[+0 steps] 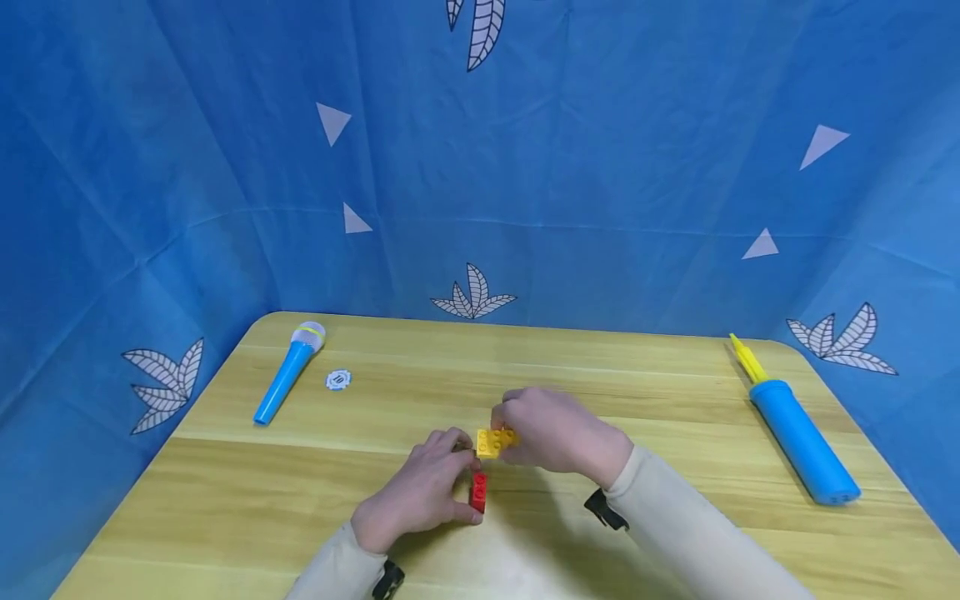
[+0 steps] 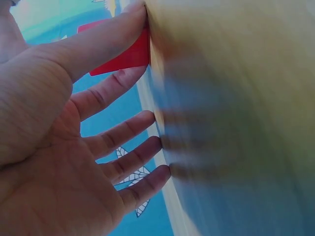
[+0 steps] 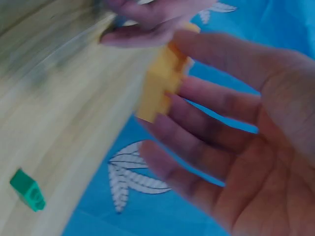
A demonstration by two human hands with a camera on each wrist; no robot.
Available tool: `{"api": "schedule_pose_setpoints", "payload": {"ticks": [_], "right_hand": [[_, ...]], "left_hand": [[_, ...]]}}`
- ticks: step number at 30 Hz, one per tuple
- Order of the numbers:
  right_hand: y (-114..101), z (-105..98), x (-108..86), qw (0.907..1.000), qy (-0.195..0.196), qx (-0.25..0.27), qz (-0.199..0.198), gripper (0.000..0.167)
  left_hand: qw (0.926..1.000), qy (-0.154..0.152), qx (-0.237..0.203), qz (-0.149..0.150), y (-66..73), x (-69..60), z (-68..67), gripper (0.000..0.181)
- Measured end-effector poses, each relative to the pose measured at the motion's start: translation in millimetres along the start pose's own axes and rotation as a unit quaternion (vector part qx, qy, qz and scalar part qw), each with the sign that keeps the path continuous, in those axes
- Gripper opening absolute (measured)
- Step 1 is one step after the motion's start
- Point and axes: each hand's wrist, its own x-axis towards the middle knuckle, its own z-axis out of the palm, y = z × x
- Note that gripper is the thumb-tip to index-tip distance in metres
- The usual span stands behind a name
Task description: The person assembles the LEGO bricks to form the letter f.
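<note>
A red toy building brick (image 1: 478, 492) with studs on top stands on the table. My left hand (image 1: 420, 487) holds it by its ends, the thumb at the near end and fingers at the far one. In the left wrist view the thumb crosses in front of the red brick, and the other fingertips touch the tabletop. Just beyond it, my right hand (image 1: 558, 433) pinches a yellow building brick (image 1: 491, 442) between thumb and fingers, above the table. The right wrist view shows the yellow brick tilted and partly covered by fingers; whether it is one piece I cannot tell.
A green brick (image 3: 28, 190) lies on the table in the right wrist view. At the back left are a blue toy microphone (image 1: 283, 379) and a round chip (image 1: 338, 380). A blue hand pump (image 1: 804, 442) with yellow nozzle lies right. Blue curtain (image 1: 600, 167) encloses the table.
</note>
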Motion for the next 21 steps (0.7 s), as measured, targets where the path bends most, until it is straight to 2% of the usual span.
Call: {"api": "schedule_pose_setpoints", "payload": {"ticks": [4, 8, 13, 21], "right_hand": [[-12, 0, -8.6, 0.9986, -0.051, 0.002, -0.009, 0.022], [-20, 5, -8.5, 0.9970, -0.070, 0.014, -0.030, 0.017], [-25, 12, -5.1, 0.9970, -0.065, 0.009, -0.042, 0.015], [-28, 18, -2.3, 0.9981, -0.048, 0.002, -0.037, 0.022]], "left_hand": [[1.0000, 0.003, 0.006, 0.002, 0.0, 0.5, 0.5, 0.045], [1.0000, 0.003, 0.000, 0.004, 0.4, 0.1, 1.4, 0.055], [0.9999, 0.000, -0.011, 0.004, 0.4, -1.0, 2.1, 0.062], [0.9999, -0.002, -0.012, 0.000, -0.3, -0.9, 0.5, 0.060]]}}
